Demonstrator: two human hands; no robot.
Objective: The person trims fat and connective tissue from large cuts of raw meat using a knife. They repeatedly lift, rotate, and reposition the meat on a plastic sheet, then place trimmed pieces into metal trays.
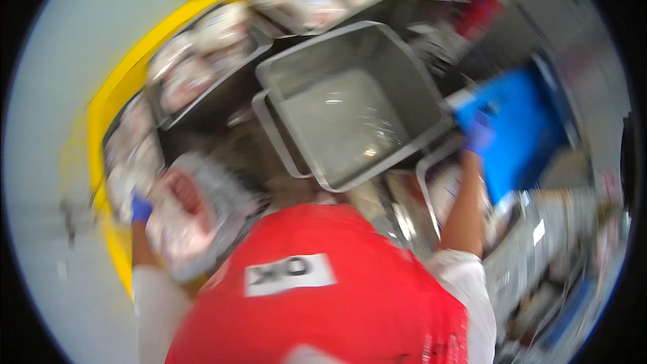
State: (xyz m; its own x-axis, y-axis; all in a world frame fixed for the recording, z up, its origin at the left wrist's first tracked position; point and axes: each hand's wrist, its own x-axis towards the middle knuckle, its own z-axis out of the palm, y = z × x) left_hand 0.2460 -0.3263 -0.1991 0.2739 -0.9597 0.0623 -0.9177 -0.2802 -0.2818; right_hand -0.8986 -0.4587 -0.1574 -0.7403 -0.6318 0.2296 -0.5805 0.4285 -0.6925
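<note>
Motion blur softens the whole view. My left hand (141,209), in a blue glove, is at the left beside a large piece of raw pink meat (185,212) in clear plastic; its fingers are smeared, and I cannot tell if it touches the meat. At the right, my right hand (479,133), also gloved, overlaps the left part of a flat blue panel or sheet (522,131). Whether those fingers grip it is not clear. Between my hands, a deep metal bin (266,71) stands tilted in view, with a shiny clear film (377,128) inside.
Metal trays of bagged pale meat (222,30) line the far left, with another tray group (320,0) at the back. A yellow edge (114,104) curves around them. A red-sleeved shape (482,3) is at the back right. Metallic clutter (539,246) lies at the right.
</note>
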